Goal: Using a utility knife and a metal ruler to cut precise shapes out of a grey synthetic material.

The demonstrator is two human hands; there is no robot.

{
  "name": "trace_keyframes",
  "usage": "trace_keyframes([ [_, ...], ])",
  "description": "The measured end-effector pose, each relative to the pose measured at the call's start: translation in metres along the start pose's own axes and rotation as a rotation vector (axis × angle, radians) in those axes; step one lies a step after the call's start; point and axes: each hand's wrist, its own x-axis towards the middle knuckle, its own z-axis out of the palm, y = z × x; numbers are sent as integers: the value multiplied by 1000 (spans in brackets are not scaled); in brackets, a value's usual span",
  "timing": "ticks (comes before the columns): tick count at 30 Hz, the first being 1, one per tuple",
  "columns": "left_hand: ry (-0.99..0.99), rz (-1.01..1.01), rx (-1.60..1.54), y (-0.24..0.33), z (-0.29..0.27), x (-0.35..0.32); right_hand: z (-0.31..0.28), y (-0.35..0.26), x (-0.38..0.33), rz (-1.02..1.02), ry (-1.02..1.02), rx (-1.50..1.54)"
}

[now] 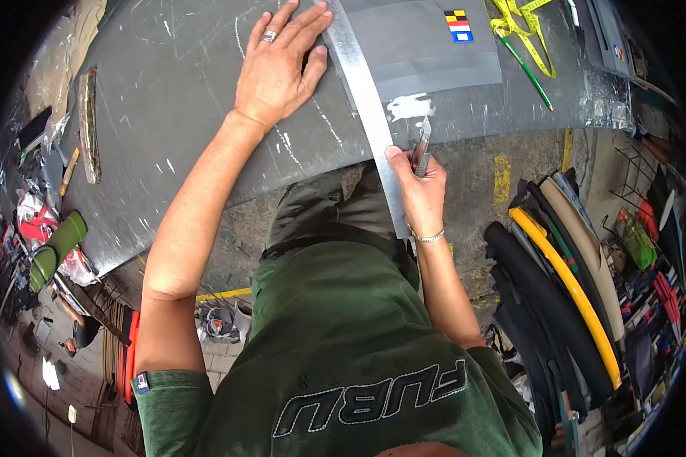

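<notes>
My left hand (277, 82) lies flat with fingers stretched out on the scuffed dark table (168, 99), its fingertips reaching the edge of a long metal straightedge (367, 103). Under and beside that straightedge is a grey sheet of material (411, 49) bearing a small colourful flag-like patch (459, 26). My right hand (422, 194) is closed around a utility knife (422, 148), its blade pointing away from me over the table's near edge. The right thumb touches the straightedge, whose near end sticks out past the table. White marks (409, 107) show beside the blade.
A green pencil (527, 73) and a yellow tape measure (537, 34) lie at the far right. Wooden sticks (89, 126) rest at the left. Rolls of material, one yellow (572, 293), stand right of me. A green roll (59, 240) is at the left.
</notes>
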Motion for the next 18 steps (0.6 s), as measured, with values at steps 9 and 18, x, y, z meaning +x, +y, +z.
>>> trace_keyframes([
  [9, 34, 22, 100, -3, 5, -3, 2, -1, -1, -33, 2, -18],
  [18, 25, 10, 112, 0, 3, 0, 1, -2, 0, 34, -24, 22],
])
